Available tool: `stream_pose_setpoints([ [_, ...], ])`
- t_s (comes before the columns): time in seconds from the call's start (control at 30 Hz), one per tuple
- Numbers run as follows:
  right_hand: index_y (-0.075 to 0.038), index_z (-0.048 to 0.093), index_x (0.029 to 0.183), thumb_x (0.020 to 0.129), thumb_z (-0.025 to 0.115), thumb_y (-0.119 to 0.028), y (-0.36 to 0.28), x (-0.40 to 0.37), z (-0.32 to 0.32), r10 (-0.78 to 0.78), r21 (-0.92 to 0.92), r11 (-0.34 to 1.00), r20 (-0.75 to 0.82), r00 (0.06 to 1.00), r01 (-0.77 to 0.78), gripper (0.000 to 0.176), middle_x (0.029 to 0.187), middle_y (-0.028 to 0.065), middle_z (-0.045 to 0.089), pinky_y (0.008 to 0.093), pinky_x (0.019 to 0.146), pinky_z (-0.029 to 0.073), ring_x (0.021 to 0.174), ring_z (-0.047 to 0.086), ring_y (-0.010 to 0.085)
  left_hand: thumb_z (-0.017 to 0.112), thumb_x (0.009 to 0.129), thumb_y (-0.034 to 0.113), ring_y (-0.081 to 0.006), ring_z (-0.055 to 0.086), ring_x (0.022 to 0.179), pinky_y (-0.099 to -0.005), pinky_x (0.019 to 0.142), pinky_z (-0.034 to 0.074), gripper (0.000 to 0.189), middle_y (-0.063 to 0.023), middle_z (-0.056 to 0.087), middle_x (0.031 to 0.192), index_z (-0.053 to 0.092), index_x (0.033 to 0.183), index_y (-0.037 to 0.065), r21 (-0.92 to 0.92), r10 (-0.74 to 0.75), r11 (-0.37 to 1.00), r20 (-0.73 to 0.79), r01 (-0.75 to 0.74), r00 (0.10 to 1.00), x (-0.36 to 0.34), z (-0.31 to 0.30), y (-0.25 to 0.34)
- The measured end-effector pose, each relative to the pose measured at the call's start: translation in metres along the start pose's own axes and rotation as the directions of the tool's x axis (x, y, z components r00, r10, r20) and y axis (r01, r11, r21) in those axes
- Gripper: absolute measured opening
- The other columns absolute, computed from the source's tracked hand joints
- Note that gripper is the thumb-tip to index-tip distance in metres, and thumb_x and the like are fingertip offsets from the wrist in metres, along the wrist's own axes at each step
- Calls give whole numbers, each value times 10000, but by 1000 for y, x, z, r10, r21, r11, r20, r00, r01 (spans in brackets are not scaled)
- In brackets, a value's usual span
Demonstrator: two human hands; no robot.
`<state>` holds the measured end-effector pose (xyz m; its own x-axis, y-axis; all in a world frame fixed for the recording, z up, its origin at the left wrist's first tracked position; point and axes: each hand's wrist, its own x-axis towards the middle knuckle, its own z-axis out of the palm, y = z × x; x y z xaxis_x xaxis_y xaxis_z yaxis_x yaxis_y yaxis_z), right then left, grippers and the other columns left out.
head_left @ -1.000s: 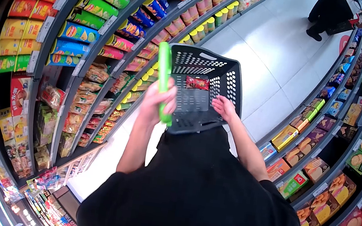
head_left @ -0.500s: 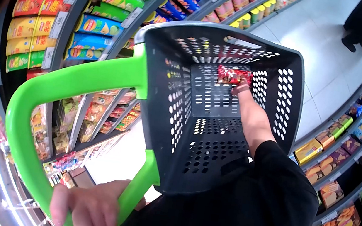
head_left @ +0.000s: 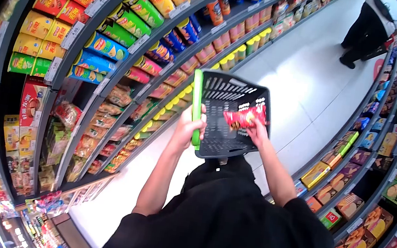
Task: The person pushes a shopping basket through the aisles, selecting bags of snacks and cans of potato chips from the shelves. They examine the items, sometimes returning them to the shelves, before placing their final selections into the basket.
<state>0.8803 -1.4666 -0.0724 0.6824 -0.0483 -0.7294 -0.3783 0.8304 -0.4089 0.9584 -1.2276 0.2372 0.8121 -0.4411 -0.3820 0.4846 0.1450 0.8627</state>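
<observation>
the black basket (head_left: 218, 144) is held by its green handle (head_left: 196, 98), the left hand (head_left: 188, 126) closed round it. a red snack packet (head_left: 243, 116) is pinched in the right hand (head_left: 259, 132) over the basket's right side; the basket is best held level.

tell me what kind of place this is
Likely a supermarket snack aisle: shelves of bagged snacks on the left, boxed goods on the right. The left hand grips a black shopping basket by its green handle; the right hand holds a red snack packet over it.
</observation>
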Motion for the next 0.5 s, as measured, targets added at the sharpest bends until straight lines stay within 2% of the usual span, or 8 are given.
stream_pose_setpoints([
  [0.03, -172, 507, 1204, 861, 616, -233, -6, -24, -9, -10, 3, 1000, 19, 1000, 10, 364, 1111, 4, 621, 375, 904, 439, 1028, 582, 156, 589, 749, -8, -98, 457, 438, -246, 383, 393, 253, -10, 467, 625, 451, 956, 41, 11, -21, 1000, -103, 22, 994, 13, -6, -23],
  [0.1, -143, 503, 1206, 872, 600, -225, -11, -64, -30, -56, 49, 997, 38, 998, 54, 357, 1117, 17, 620, 380, 940, 437, 1036, 580, 160, 656, 769, 42, -92, 425, 393, -245, 356, 344, 213, 8, 453, 578, 475, 878, 64, 81, -41, 995, -196, 58, 980, 29, -21, -60],
  [0.13, -130, 508, 1193, 872, 600, -212, -18, -91, -30, -95, 52, 994, 2, 995, 95, 343, 1112, 22, 620, 377, 928, 446, 1028, 582, 161, 656, 769, 42, -92, 425, 393, -245, 356, 344, 213, 8, 453, 578, 475, 878, 64, 77, -27, 996, -178, 42, 984, 36, -27, -75],
  [0.27, -95, 540, 1110, 857, 609, -125, -16, -150, -54, -191, 35, 980, -115, 975, 196, 264, 1015, 29, 632, 388, 899, 463, 945, 603, 156, 694, 777, 82, -86, 397, 393, -247, 368, 292, 199, 19, 454, 562, 499, 813, 90, 206, -57, 969, -349, 136, 936, 34, -52, -106],
  [0.37, -84, 535, 1109, 855, 602, -100, -11, -163, -54, -261, 0, 965, -139, 955, 263, 263, 998, 34, 633, 390, 875, 483, 924, 611, 159, 684, 795, 83, -68, 379, 413, -250, 376, 258, 166, 39, 453, 579, 520, 805, 107, 201, -65, 965, -435, 167, 898, 24, -80, -103],
  [0.43, -70, 521, 1160, 853, 600, -91, -7, -156, -47, -261, 6, 965, -105, 960, 263, 317, 1075, 57, 625, 382, 862, 495, 945, 612, 171, 677, 800, 93, -69, 385, 412, -251, 371, 273, 154, 42, 446, 573, 524, 815, 106, 276, -5, 948, -487, 159, 873, 18, -107, -117],
  [0.47, -70, 520, 1167, 855, 600, -92, -10, -155, -30, -260, -2, 966, -69, 963, 260, 323, 1087, 58, 623, 384, 866, 491, 952, 611, 174, 677, 800, 93, -69, 385, 412, -251, 371, 273, 154, 42, 446, 573, 524, 815, 106, 243, -3, 958, -527, 154, 850, 14, -117, -123],
  [0.5, -70, 518, 1173, 856, 601, -94, -14, -155, -9, -249, -9, 968, -26, 968, 249, 328, 1098, 60, 621, 386, 870, 487, 960, 609, 178, 672, 807, 108, -74, 408, 427, -252, 384, 297, 141, 36, 456, 574, 530, 814, 101, 319, 50, 935, -554, 157, 831, 7, -128, -128],
])
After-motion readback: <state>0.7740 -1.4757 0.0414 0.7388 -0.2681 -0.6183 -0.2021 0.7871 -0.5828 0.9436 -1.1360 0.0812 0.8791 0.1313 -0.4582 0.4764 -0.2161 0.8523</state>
